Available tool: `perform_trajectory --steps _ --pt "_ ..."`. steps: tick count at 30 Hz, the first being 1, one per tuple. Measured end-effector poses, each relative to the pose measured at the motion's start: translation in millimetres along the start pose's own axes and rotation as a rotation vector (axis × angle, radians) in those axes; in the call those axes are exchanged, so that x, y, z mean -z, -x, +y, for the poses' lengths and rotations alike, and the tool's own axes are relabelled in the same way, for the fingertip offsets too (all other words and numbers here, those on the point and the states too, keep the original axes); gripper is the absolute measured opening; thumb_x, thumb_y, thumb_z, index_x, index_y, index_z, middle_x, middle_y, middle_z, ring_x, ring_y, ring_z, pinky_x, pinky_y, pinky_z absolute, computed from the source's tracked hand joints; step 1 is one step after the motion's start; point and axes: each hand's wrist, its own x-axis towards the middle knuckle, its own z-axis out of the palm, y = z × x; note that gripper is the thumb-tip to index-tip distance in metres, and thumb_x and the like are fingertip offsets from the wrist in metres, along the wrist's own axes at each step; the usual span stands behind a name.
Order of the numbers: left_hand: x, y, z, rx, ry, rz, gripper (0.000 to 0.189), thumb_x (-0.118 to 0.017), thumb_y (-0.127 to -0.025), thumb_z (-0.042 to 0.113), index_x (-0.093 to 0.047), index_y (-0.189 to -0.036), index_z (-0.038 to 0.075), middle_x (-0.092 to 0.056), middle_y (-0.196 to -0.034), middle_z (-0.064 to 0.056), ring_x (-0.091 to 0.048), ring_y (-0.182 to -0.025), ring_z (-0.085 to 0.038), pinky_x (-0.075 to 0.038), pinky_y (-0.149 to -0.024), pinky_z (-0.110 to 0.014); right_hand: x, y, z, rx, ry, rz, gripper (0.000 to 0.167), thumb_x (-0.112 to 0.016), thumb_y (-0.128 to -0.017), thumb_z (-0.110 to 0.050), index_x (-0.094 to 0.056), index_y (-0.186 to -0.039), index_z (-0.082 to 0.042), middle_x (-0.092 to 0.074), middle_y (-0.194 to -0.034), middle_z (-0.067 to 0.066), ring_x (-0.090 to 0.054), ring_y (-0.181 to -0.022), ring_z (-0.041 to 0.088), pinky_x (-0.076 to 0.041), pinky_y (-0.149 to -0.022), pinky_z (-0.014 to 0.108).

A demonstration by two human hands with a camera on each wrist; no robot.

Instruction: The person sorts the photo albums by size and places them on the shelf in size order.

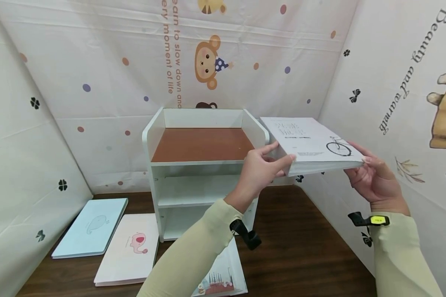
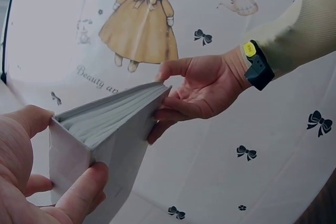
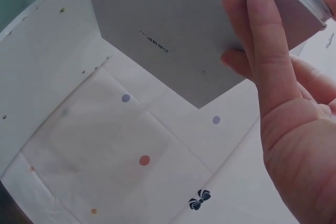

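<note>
Both hands hold a white book [image 1: 308, 142] with a bicycle drawing on its cover, raised in the air just right of the shelf's upper side. My left hand [image 1: 256, 171] pinches its left near corner; in the left wrist view the thumb and fingers lie on either side of the book's spine. The right hand [image 1: 379, 177] grips the near right corner, thumb on top. From the right wrist view, the fingers [image 3: 270, 40] support the underside, where a barcode shows. Beside the book stands a small white shelf [image 1: 203, 163] with a brown top board [image 1: 204, 144] and compartments below.
On the dark wooden table [image 1: 293, 243], a light blue book [image 1: 78, 235] and a white book with a pink elephant [image 1: 126, 264] lie left of the shelf. Another book [image 1: 234, 264] lies in front, partly under the left sleeve. Printed fabric walls [image 1: 111, 41] enclose the table.
</note>
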Motion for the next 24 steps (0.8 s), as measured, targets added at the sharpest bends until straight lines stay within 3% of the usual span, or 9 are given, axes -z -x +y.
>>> perform_trajectory --steps 3,12,17,22,24 --pt "-0.7 -0.8 2.7 0.0 -0.023 0.011 0.069 -0.086 -0.082 0.041 -0.059 -0.145 0.03 -0.074 -0.09 -0.001 -0.077 -0.075 -0.014 -0.04 -0.049 -0.02 -1 -2.8 -2 0.008 0.016 0.0 0.055 -0.022 -0.103 0.002 -0.025 -0.158 0.008 -0.044 -0.155 0.029 -0.057 -0.135 0.039 -0.047 -0.112 0.044" --pt "-3.1 -2.9 9.7 0.0 -0.053 0.028 0.068 -0.086 -0.082 0.044 -0.059 -0.144 0.035 -0.074 -0.092 0.003 -0.077 -0.077 -0.01 -0.038 -0.043 -0.022 -4 -10.4 -8 0.028 -0.001 -0.041 0.055 -0.02 -0.103 0.003 -0.024 -0.157 0.01 -0.042 -0.155 0.032 -0.056 -0.135 0.042 -0.046 -0.113 0.046" --pt "-3.1 -2.8 15.4 -0.012 -0.08 0.029 0.068 -0.084 -0.083 0.046 -0.057 -0.145 0.036 -0.075 -0.091 0.005 -0.077 -0.077 -0.007 -0.034 -0.04 -0.023 -7 -14.4 -10 0.04 -0.026 0.0 0.053 -0.022 -0.103 0.004 -0.031 -0.154 0.012 -0.047 -0.15 0.033 -0.06 -0.129 0.043 -0.049 -0.11 0.046" --pt "-2.3 -4.0 20.4 -0.022 -0.093 0.037 0.069 -0.084 -0.083 0.046 -0.057 -0.146 0.035 -0.074 -0.092 0.004 -0.076 -0.075 -0.007 -0.036 -0.041 -0.023 -10 -19.2 -12 0.043 -0.031 0.024 0.052 -0.024 -0.102 0.004 -0.035 -0.152 0.012 -0.05 -0.148 0.034 -0.062 -0.127 0.043 -0.05 -0.109 0.047" --pt "-1.9 -5.2 22.1 -0.027 -0.1 0.04 0.069 -0.084 -0.083 0.046 -0.057 -0.146 0.034 -0.073 -0.094 0.003 -0.076 -0.075 -0.007 -0.041 -0.045 -0.023 -10 -21.5 -13 0.047 -0.036 0.016 0.052 -0.024 -0.102 0.005 -0.034 -0.152 0.013 -0.049 -0.148 0.034 -0.061 -0.127 0.044 -0.05 -0.109 0.048"
